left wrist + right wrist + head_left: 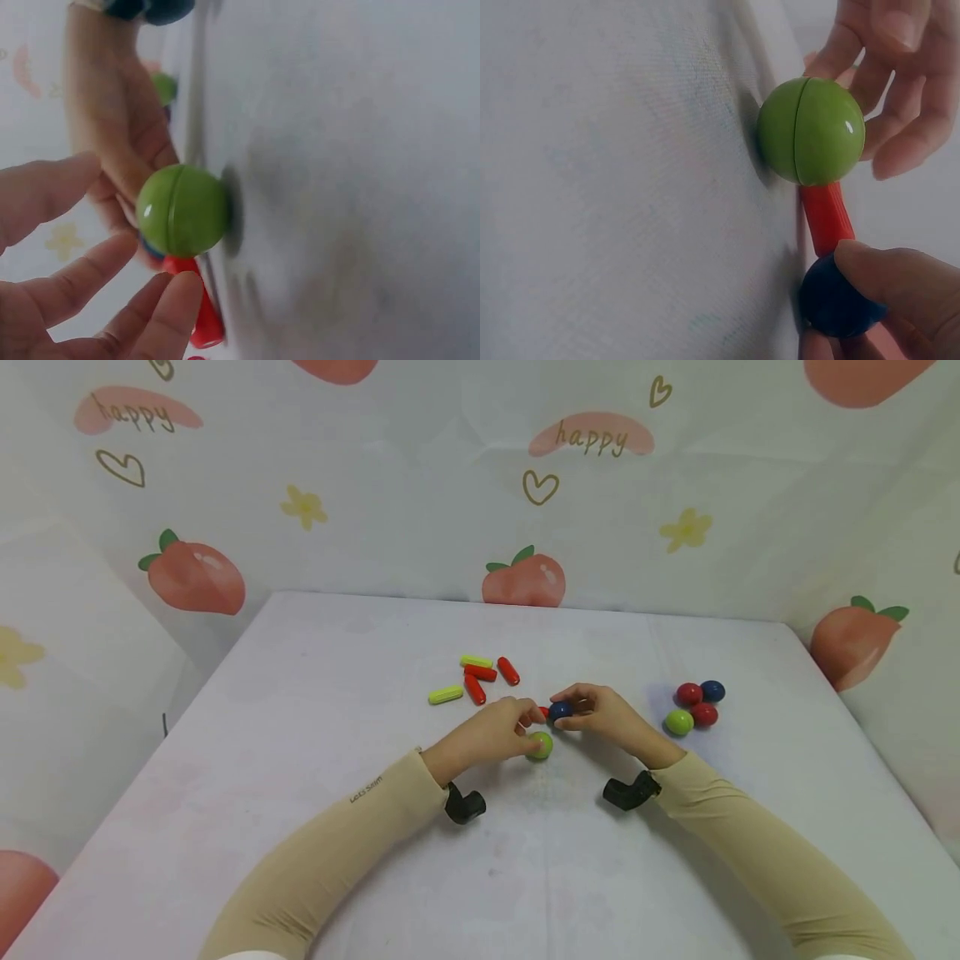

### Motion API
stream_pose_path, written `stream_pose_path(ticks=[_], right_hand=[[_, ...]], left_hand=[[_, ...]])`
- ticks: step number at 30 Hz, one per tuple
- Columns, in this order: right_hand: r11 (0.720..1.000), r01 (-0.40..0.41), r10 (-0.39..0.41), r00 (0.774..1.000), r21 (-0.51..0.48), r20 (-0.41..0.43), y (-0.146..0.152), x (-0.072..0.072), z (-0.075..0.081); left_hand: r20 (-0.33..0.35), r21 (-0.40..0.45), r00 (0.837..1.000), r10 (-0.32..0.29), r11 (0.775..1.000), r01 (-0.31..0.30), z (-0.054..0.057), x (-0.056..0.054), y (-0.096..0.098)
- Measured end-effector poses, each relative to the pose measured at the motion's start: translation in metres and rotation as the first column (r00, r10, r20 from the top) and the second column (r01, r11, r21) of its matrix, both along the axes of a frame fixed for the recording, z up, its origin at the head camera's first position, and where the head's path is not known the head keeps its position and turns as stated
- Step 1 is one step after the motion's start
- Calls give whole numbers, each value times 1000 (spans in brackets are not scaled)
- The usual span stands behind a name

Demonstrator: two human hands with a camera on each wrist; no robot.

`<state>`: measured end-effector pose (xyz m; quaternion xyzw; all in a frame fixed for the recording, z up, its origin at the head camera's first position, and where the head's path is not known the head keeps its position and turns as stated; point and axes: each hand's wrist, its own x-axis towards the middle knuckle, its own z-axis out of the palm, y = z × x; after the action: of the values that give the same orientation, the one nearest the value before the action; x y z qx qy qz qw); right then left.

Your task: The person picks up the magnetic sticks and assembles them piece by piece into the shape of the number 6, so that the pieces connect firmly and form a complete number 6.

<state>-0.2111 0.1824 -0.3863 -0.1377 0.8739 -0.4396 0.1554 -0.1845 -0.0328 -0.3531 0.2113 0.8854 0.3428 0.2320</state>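
My right hand (603,718) pinches a dark blue ball (838,298) between thumb and fingers, low over the white table. Beside it my left hand (498,728) is held with fingers spread around a shiny green ball (184,210), which has a seam around its middle. The left fingertips (180,289) come close to this ball without curling round it. Between the hands, behind the green ball, a red stick (827,219) lies on the table, its end right by the blue ball.
Left of the hands, red sticks (508,671) and yellow-green sticks (446,695) lie loosely grouped. At the right is a cluster of balls: a green ball (679,722), red balls (704,715) and a blue ball (712,691). A printed cloth (420,468) hangs behind the table.
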Motion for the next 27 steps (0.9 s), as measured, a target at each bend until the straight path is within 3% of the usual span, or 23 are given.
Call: stream_pose_path(ticks=[5, 11, 19, 27], right_hand=[[1000, -1, 1, 1000, -16, 2, 0, 0, -2], [1000, -4, 4, 1000, -9, -6, -1, 0, -1], [1000, -3, 3, 1000, -29, 10, 0, 2, 1], [999, 8, -8, 1000, -34, 11, 1, 3, 0]], left_hand=[[3, -42, 999, -32, 999, 32, -8, 1, 5], [-12, -64, 1000, -18, 998, 18, -13, 0, 10], [-44, -113, 999, 3, 994, -8, -11, 3, 14], [-18, -64, 997, 72, 995, -74, -6, 0, 4]])
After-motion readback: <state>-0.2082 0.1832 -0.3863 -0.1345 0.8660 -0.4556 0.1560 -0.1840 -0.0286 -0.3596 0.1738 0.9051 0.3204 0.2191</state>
